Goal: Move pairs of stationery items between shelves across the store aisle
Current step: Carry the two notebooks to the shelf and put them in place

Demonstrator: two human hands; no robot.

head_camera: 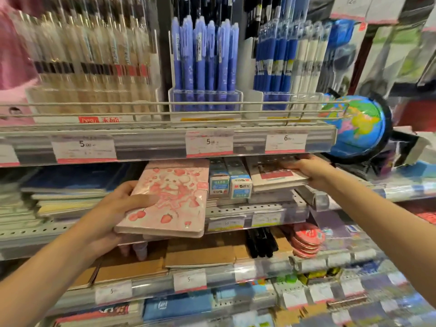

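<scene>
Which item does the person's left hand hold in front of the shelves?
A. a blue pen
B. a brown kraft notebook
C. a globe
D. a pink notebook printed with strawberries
D: the left hand grips the pink strawberry notebook by its left edge, thumb on the cover, while the right hand holds a white-and-red notebook at the shelf.
</scene>
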